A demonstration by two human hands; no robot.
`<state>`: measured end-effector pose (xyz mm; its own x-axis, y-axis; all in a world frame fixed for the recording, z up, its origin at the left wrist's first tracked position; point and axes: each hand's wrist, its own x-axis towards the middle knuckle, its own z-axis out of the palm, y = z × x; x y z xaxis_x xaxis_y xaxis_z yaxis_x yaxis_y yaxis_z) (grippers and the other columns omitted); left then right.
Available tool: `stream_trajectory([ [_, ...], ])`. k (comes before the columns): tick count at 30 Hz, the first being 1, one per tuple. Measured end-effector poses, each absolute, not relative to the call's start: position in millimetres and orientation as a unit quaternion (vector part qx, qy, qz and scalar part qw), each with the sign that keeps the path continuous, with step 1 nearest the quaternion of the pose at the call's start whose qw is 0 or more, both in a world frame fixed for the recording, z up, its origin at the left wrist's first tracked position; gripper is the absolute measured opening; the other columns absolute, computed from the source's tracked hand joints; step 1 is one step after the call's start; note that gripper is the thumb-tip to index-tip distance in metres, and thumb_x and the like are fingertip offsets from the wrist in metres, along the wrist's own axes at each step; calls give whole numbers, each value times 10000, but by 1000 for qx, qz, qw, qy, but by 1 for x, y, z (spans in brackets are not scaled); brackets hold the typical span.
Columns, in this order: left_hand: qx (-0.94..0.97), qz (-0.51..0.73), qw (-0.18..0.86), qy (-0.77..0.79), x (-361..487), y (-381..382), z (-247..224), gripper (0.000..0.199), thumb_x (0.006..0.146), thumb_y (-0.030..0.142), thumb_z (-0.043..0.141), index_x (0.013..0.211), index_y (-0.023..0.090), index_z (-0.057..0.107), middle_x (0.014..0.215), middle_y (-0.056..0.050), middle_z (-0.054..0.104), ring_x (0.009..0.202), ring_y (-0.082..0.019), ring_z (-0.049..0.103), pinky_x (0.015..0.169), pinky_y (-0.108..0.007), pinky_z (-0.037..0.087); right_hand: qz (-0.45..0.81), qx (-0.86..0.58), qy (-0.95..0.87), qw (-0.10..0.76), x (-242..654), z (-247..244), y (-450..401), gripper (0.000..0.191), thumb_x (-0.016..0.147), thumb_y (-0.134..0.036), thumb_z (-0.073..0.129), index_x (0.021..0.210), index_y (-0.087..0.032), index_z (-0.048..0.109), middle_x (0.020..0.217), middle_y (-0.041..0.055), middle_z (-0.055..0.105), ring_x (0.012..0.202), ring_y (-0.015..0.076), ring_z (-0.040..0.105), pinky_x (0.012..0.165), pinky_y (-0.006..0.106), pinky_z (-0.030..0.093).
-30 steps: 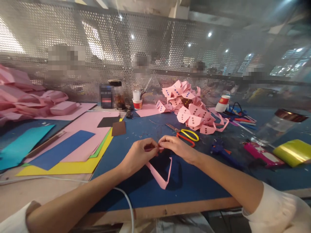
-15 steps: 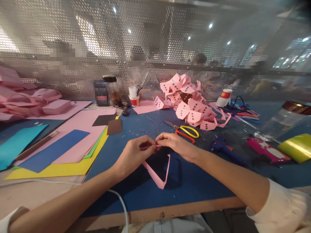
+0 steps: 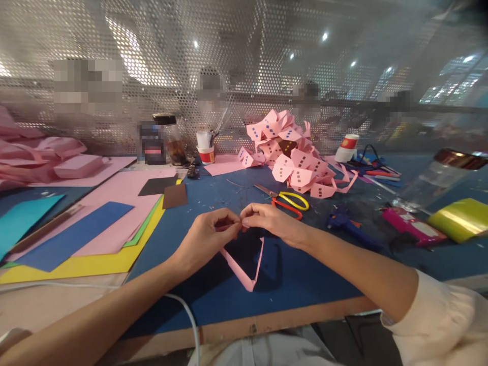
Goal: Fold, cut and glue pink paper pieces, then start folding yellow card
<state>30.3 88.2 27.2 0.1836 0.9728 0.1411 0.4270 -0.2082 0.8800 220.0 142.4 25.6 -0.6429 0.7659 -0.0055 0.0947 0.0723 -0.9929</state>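
Over the blue mat (image 3: 305, 269), a folded pink paper strip (image 3: 238, 269) hangs in a V shape below my hands. My left hand (image 3: 213, 229) is closed on the strip's upper part, thumb and fingers pinched together. Fingertip to fingertip with it, my right hand (image 3: 263, 218) pinches at the same end; the paper between the fingers is mostly hidden. Just beyond my right hand lie scissors (image 3: 290, 200) with one yellow and one red handle loop.
Coloured sheets, including a blue one (image 3: 80, 234), lie at left. A pile of dotted pink paper shapes (image 3: 297, 157) stands behind. To the right are a blue glue gun (image 3: 346, 223), a magenta tool (image 3: 414, 226) and a clear jar (image 3: 434, 178). A white cable (image 3: 186, 307) crosses the front edge.
The whole view has shifted slightly, so things appear a little further left and higher. Both hands keep their pinch on the pink strip, and the fingertips have shifted only slightly.
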Motion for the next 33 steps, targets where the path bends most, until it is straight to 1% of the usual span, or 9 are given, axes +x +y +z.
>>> stream_trajectory([
  [5,673,375,372,518,30,87,29,156,854,306,606,831,185,703,717,12,674,691,-146,617,637,-227,456,606,-312,-676,279,221,23,144,106,829,-236,629,914,-175,646,834,15,677,857,161,617,836,299,438],
  [9,674,377,369,517,30,87,29,144,835,297,613,789,180,683,694,12,661,659,-140,601,615,-224,444,603,-315,-679,274,220,23,143,93,830,-232,633,904,-179,646,837,19,681,865,165,623,837,299,444],
  [14,683,369,364,516,29,89,29,122,829,270,600,783,184,674,672,26,629,652,-125,570,605,-209,438,608,-313,-679,268,220,29,141,73,831,-203,625,896,-175,642,826,15,675,851,155,624,822,283,451],
  [19,671,365,383,519,27,91,26,141,826,306,592,794,188,663,650,33,585,599,-122,544,524,-200,445,598,-298,-693,269,221,27,141,138,857,-272,641,956,-177,648,880,25,686,889,164,638,825,291,467],
  [21,664,367,394,518,26,92,25,144,823,313,595,791,187,657,651,36,572,589,-118,538,513,-198,452,563,-302,-715,284,221,23,141,147,849,-287,656,947,-177,649,882,24,682,871,163,637,799,288,474],
  [24,657,366,404,521,25,93,24,153,828,326,601,789,187,649,656,37,557,589,-115,534,511,-197,455,476,-320,-759,310,219,20,140,96,838,-264,660,886,-181,647,832,7,668,802,150,619,747,276,471],
  [29,658,367,409,515,24,94,22,147,824,325,600,788,187,634,642,40,545,584,-114,534,509,-197,440,372,-314,-809,330,218,24,134,33,851,-223,624,865,-198,640,878,5,690,843,153,627,807,286,464],
  [33,657,368,402,521,24,96,19,159,805,330,606,803,178,651,629,34,570,576,-119,541,517,-209,421,289,-325,-835,339,217,26,131,27,843,-195,617,824,-215,612,840,4,683,831,169,614,805,308,447],
])
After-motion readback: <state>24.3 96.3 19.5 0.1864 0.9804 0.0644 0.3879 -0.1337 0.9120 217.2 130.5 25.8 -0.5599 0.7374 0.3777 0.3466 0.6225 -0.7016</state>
